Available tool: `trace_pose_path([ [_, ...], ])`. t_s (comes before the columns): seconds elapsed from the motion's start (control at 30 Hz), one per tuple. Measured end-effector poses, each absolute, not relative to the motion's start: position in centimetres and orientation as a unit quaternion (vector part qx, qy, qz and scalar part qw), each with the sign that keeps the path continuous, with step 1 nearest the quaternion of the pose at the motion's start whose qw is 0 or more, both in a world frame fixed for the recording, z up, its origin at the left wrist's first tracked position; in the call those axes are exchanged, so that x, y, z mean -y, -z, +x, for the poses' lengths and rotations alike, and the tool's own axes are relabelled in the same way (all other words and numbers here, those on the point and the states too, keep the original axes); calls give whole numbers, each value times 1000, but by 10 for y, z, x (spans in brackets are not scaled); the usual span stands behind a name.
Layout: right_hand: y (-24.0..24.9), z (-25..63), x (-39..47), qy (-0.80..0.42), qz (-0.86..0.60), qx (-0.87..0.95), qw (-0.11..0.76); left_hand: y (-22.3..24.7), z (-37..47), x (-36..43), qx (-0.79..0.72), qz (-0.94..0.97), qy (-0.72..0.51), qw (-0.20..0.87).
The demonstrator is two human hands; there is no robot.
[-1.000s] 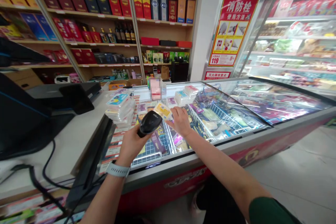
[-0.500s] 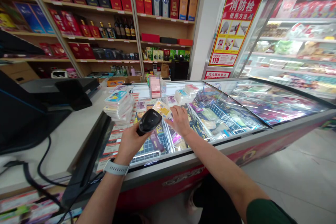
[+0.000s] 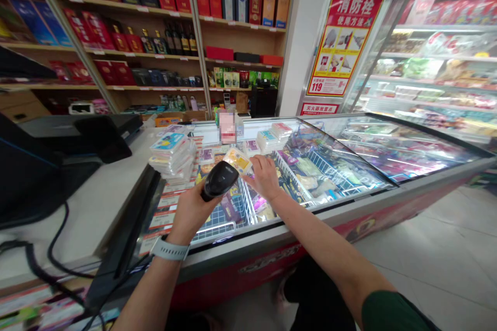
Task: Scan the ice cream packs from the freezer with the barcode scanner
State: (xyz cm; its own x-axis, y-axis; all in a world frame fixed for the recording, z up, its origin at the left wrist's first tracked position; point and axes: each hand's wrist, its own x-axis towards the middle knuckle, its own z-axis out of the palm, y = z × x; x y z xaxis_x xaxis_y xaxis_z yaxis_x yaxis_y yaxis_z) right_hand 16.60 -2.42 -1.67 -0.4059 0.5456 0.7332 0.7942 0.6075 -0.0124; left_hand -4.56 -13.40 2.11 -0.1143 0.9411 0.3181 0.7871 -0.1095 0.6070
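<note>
My left hand (image 3: 194, 206) is wrapped round the handle of a black barcode scanner (image 3: 220, 180), held above the glass top of the freezer. In front of the scanner's head, my right hand (image 3: 264, 176) grips the right edge of a flat clear-wrapped pack with a yellow label (image 3: 237, 160). Similar packs lie beyond on the glass: a stack with a blue label on top (image 3: 171, 145) at the left, another white stack (image 3: 267, 139) at the right, and a purple-labelled pack (image 3: 206, 155) between them.
A chest freezer (image 3: 330, 214) with wire baskets under its glass runs to the right. On the left stand a counter (image 3: 104, 186), a dark screen (image 3: 34, 170) and black cables (image 3: 50, 248). Shelves of boxes and bottles (image 3: 135, 44) rise behind, beside a red fire-hydrant poster (image 3: 345, 41).
The view has shifted slightly, so the surroundings sit a little further left and the shelves a bit higher. Both hands keep their hold on the scanner and the yellow-labelled pack.
</note>
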Motion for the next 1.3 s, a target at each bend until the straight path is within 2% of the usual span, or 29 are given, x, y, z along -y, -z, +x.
trace_pose_path([
  [0.17,19,166,22,169,-435,803,371,-17,-48,136,-666,659,-337,92],
  [0.3,18,166,15,156,-503,766,368,-13,-49,140,-690,668,-276,35],
  [0.47,6,164,-2,126,-620,705,321,-10,-50,146,-682,701,-210,-15],
  [0.7,-5,147,-26,71,-705,659,253,-4,-54,153,-641,736,-204,-73],
  [1.0,-11,142,-17,50,-725,651,221,0,-69,161,-660,722,-176,-108],
  [1.1,-10,135,-5,55,-689,689,218,1,-75,164,-668,714,-183,-103],
  [1.3,-4,81,0,-9,-589,788,179,-4,-86,175,-694,688,-203,-61],
])
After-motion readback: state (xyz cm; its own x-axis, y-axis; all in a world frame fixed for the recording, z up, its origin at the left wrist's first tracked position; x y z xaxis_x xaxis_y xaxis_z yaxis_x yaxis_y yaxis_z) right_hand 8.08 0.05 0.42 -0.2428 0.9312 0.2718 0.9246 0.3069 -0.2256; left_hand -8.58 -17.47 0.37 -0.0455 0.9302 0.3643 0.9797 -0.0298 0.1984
